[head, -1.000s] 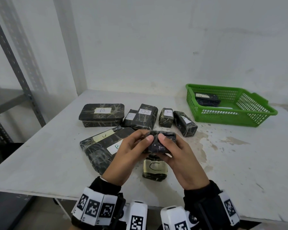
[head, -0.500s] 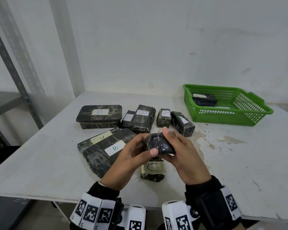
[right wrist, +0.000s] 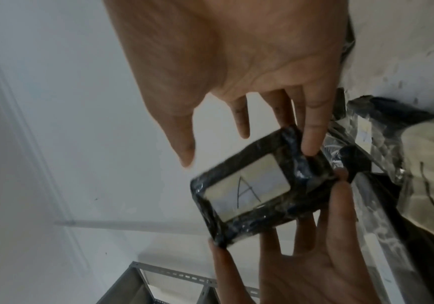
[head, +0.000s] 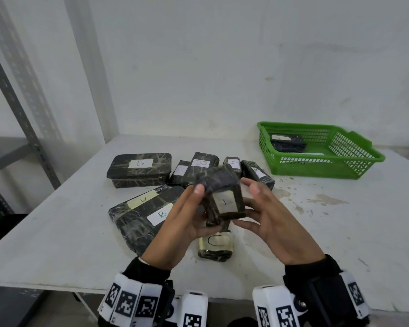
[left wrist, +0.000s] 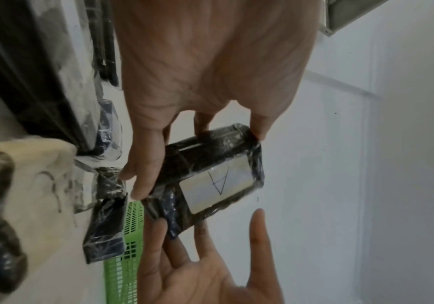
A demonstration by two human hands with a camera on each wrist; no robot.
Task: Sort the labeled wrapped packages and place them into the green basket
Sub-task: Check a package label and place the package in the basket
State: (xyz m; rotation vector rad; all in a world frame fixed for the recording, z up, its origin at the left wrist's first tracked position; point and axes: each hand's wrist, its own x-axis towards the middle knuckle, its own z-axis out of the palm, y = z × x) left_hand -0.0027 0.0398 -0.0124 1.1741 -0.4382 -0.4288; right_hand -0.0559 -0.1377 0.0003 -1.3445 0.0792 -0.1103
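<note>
A small black wrapped package [head: 224,199] labelled A is held up over the table's front middle, its label facing me. My left hand [head: 194,208] grips it, thumb on top and fingers beneath. My right hand [head: 253,206] lies beside it with straight fingers, only touching its right edge. The wrist views show the A label on the package [left wrist: 210,176] [right wrist: 257,189] clearly. The green basket [head: 326,166] stands at the back right with a wrapped package [head: 287,143] inside.
On the white table [head: 57,232] lie a C package [head: 216,246] under my hands, a large B package [head: 147,213] to the left, and a B box [head: 139,168], a B package [head: 202,164] and an A package [head: 233,164] behind. A metal shelf frame [head: 21,119] stands left.
The package was lifted and turned over so its label now faces me. My right hand loosened from gripping it to straight fingers touching its side.
</note>
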